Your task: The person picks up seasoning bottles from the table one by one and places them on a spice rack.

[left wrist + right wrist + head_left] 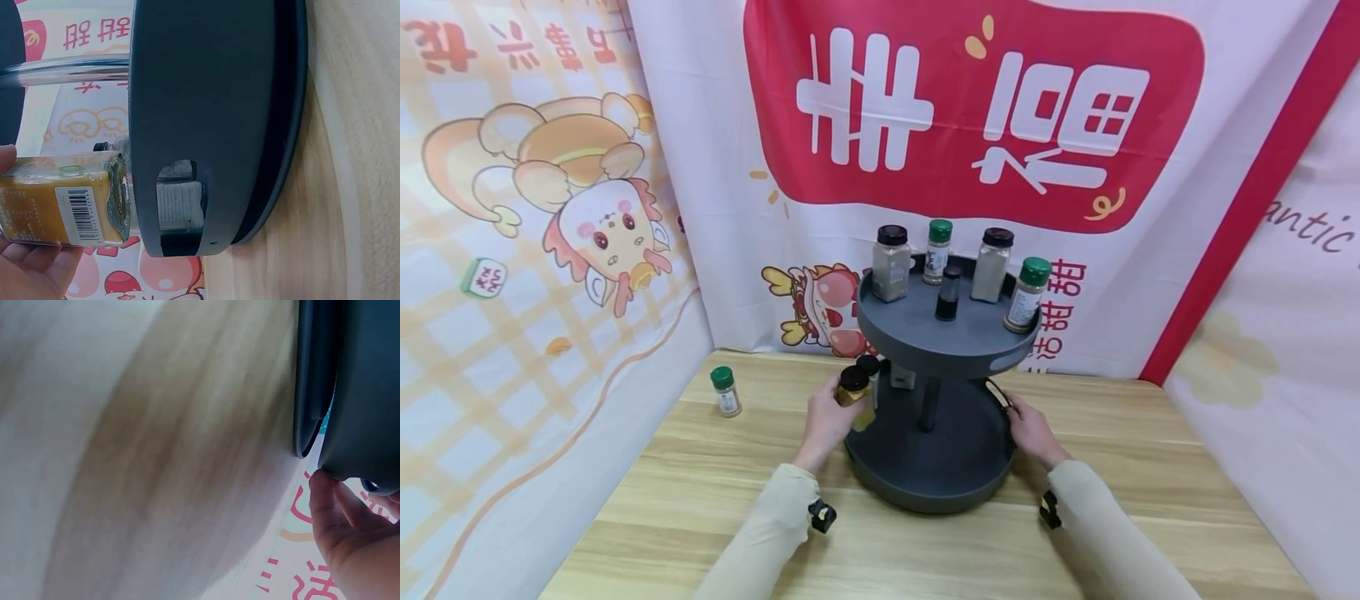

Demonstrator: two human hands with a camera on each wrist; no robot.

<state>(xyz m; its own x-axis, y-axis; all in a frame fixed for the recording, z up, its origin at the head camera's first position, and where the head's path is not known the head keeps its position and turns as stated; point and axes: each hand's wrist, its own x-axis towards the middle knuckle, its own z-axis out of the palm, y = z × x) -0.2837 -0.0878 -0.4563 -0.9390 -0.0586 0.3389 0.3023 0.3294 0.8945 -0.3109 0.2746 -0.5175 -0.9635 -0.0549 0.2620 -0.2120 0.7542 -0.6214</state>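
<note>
My left hand [826, 421] holds a square spice jar [69, 200] with yellow-brown contents and a black cap, at the left rim of a dark grey two-tier turntable rack. Its barcode label and base show in the left wrist view, just above the lower tray's wall [206, 94]. My right hand [1033, 429] grips the right side of the lower tray [932, 492] by its handle cutout. Behind the yellow jar stands another black-capped jar [868, 365], partly hidden. Farther back on the lower tray is a pale jar [902, 377], its top hidden.
The upper tray [940, 354] carries black-capped jars [891, 271], green-capped jars [1024, 302] and a small dark-bottomed bottle [948, 300]. A green-capped jar [727, 396] stands alone at the left on the wooden table [700, 492]. Printed cloths hang around the table.
</note>
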